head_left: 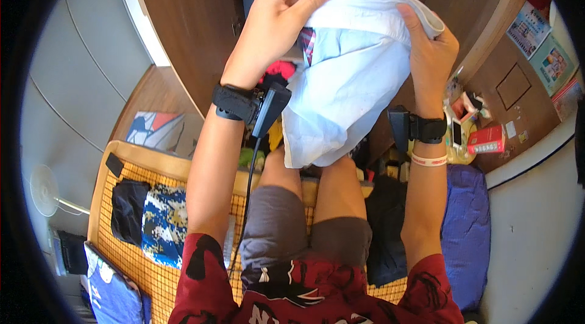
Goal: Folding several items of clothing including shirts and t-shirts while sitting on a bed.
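Note:
A light blue garment [350, 89] with a wide white band along its top edge hangs in front of me. It could be a shirt or shorts; I cannot tell which. My left hand [286, 4] pinches the band's left end, thumb on the near side and fingers behind. At the band's right end, my right hand [429, 43] grips it the same way. The band is stretched between both hands, and the loose cloth falls toward my knees. A small plaid patch [307, 43] shows beside the garment's left edge.
I sit on a bed with a woven mat [128, 269]. Folded camouflage cloth [164, 223] and black clothes [129, 211] lie left; dark trousers [388, 232] and a blue quilted bundle [468, 232] lie right. Ahead stands an open wardrobe [183, 25]. A small table at right holds a red box [487, 139].

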`<state>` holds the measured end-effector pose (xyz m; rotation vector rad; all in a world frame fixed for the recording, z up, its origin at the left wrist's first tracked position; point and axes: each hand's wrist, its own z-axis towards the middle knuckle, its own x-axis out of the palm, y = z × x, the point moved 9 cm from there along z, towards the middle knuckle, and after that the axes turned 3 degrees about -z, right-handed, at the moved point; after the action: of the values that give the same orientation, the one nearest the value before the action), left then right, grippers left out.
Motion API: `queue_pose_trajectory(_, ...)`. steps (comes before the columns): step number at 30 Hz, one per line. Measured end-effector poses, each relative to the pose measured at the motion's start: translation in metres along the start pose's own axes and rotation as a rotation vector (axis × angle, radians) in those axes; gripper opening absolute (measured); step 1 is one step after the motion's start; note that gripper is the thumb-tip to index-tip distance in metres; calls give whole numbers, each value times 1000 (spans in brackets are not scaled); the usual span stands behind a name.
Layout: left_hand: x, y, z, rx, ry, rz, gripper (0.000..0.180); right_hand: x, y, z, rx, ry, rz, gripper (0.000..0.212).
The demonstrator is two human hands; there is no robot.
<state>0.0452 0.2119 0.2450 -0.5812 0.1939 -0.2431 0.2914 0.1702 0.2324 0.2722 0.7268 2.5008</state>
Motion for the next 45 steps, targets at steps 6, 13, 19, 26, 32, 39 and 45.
queue_pose_trajectory(6,5,-58,63,292,-75,47,20,1,41,64,-74,13,104,35)
queue_pose_trajectory(13,23,-55,76,242,47,675,15,11,85,-2,-434,-46,-349,39)
queue_pose_trajectory(19,32,-73,77,284,19,700,16,85,77,-91,-675,679,-582,26)
queue_pose_trajectory(26,-3,-67,68,259,-195,691,16,33,78,-125,-538,653,-421,33)
queue_pose_trajectory(32,11,-66,68,302,-175,673,17,10,28,-130,-69,424,-326,65)
queue_pose_trajectory(39,20,-67,62,232,-165,700,15,30,5,-151,-51,478,-427,24)
queue_pose_trajectory(45,-6,-49,59,173,-209,793,18,-10,51,-127,106,266,-129,7)
